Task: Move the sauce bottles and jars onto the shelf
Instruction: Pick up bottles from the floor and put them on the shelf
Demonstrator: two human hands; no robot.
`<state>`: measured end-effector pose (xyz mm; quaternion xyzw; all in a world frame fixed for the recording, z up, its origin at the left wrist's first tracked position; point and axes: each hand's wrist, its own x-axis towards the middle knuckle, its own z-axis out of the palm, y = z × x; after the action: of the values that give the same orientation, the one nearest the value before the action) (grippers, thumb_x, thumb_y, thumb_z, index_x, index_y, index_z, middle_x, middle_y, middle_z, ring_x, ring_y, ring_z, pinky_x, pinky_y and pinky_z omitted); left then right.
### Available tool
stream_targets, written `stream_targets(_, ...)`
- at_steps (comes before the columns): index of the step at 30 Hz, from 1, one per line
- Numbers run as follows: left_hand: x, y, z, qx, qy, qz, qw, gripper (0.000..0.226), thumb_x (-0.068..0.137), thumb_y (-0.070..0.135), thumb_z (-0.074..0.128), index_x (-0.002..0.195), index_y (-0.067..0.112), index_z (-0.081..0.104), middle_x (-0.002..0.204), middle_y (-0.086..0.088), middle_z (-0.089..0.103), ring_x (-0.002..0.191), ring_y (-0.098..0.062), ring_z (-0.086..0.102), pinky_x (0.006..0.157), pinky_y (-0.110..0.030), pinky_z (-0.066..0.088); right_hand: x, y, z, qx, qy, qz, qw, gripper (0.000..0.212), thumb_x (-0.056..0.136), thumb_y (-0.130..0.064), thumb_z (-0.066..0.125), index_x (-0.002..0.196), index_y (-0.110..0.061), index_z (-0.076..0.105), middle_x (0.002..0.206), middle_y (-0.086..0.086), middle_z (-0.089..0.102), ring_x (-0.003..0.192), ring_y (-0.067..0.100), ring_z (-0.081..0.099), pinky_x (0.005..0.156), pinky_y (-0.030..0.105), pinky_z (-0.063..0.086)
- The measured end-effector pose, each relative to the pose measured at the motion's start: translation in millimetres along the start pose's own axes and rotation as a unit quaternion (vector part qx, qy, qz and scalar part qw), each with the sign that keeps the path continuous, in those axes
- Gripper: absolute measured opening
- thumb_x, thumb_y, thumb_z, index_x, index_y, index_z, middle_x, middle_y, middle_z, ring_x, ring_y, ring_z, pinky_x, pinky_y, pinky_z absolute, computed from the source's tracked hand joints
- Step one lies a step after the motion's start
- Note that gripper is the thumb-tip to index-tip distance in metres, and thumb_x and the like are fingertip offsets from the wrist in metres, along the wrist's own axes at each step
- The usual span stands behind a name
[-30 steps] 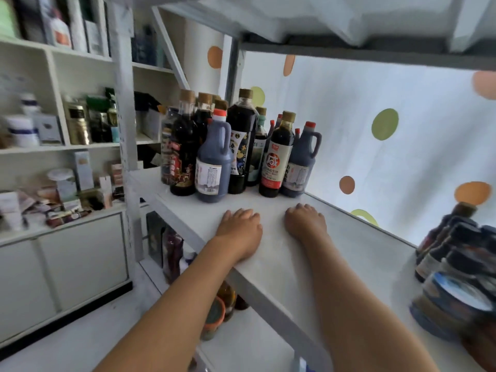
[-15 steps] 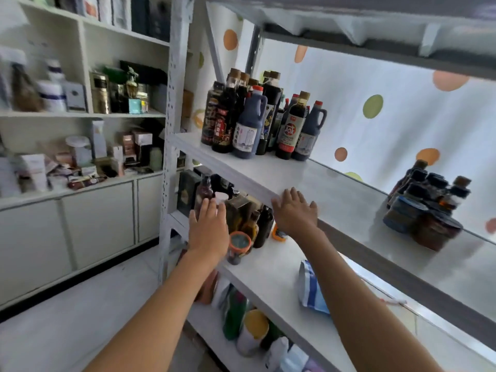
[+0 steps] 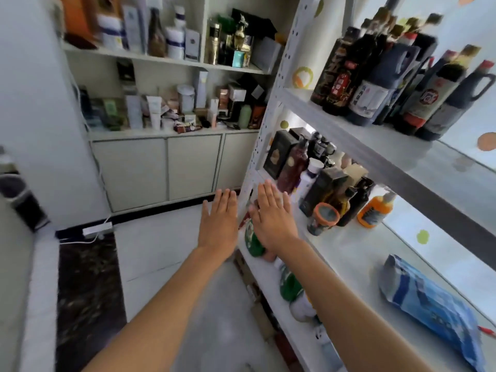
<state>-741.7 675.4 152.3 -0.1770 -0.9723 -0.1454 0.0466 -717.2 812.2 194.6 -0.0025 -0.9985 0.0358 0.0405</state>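
Far left, a dark bin [image 3: 25, 202] by the wall, then a white power strip [image 3: 97, 228] on the floor and open floor ahead of the cabinet doors [image 3: 161, 170]. Centre now: left hand [image 3: 218, 224] flat, fingers straight and together, holding nothing, hanging in the air just off the rack's perforated upright [image 3: 264, 135]. Just beside it, right hand [image 3: 273, 218] equally flat and empty, stretched over the front edge of the middle shelf [image 3: 349, 245]. Looked like a reach between carries, nothing gripped yet. Further right, boxes and small bottles crowded at that shelf's left end, an orange-lidded jar [image 3: 323, 218] nearest the fingers and an orange bottle [image 3: 374, 212] behind it. Up top right, the dark sauce bottles [image 3: 389, 84] stood clustered on the upper shelf [image 3: 349, 135], bare board stretching away to their right. Next move probably called for curling round the jar and lifting it clear of the shelf lip overhead. Plenty of room to the right, apart from a blue pouch [image 3: 432, 304] lying flat there.
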Motion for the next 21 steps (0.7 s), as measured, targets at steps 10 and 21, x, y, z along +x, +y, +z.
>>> stream_targets(10,9,-60,97,0.028,-0.103,-0.172,0.979,0.057,0.104,0.016,0.020,0.152,0.010,-0.011,0.162,-0.005,-0.010,0.149,-0.019,-0.011,0.121,-0.044,-0.002,71,-26,133,0.061,-0.139,-0.098,0.984,0.061,0.107,-0.039,0.017,0.157,-0.010,-0.004,0.165,0.006,-0.010,0.152,0.016,-0.011,0.123,0.038,-0.009)
stream_targets(21,-42,-125,173,0.031,-0.202,-0.382,0.901,0.065,0.102,0.018,0.030,0.153,0.012,-0.010,0.162,-0.003,-0.011,0.148,-0.019,-0.014,0.121,-0.045,0.001,87,-74,269,0.100,-0.307,-0.205,0.924,0.061,0.107,-0.038,0.016,0.156,-0.006,-0.001,0.165,0.009,-0.006,0.153,0.020,-0.004,0.123,0.033,-0.005)
